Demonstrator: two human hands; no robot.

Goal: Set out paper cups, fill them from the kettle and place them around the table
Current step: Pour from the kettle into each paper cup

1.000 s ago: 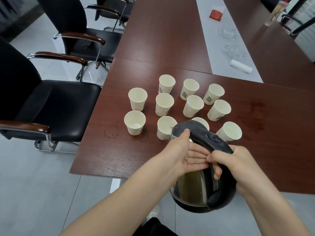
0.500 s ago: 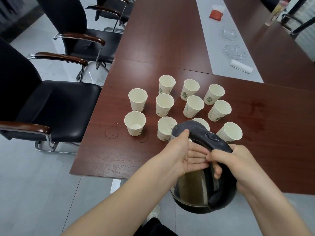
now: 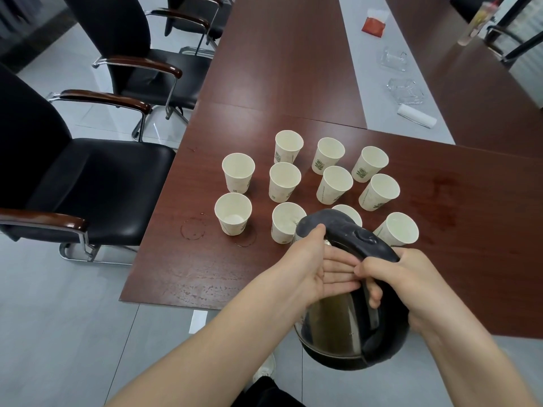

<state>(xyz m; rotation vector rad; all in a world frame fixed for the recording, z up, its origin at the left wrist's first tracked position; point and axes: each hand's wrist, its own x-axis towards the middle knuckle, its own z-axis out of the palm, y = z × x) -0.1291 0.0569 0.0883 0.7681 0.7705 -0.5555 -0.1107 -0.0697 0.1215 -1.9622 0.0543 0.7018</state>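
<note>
A steel kettle (image 3: 338, 327) with a black lid and handle is tipped forward over the near row of several white paper cups on the dark wooden table (image 3: 470, 259). My right hand (image 3: 411, 277) grips the black handle. My left hand (image 3: 317, 265) lies flat against the kettle's side, fingers straight, thumb up on the lid edge. The spout points at a front cup (image 3: 286, 221) that holds water. The leftmost front cup (image 3: 233, 212) shows liquid at its bottom. Another cup (image 3: 348, 214) is partly hidden behind the lid.
Black office chairs (image 3: 97, 195) stand along the table's left side. Wet ring marks (image 3: 192, 229) lie left of the cups. On a grey strip beyond lie two glass ashtrays (image 3: 405, 88), a white roll (image 3: 417, 116) and a red packet (image 3: 373, 24). A bottle (image 3: 476, 23) stands far right.
</note>
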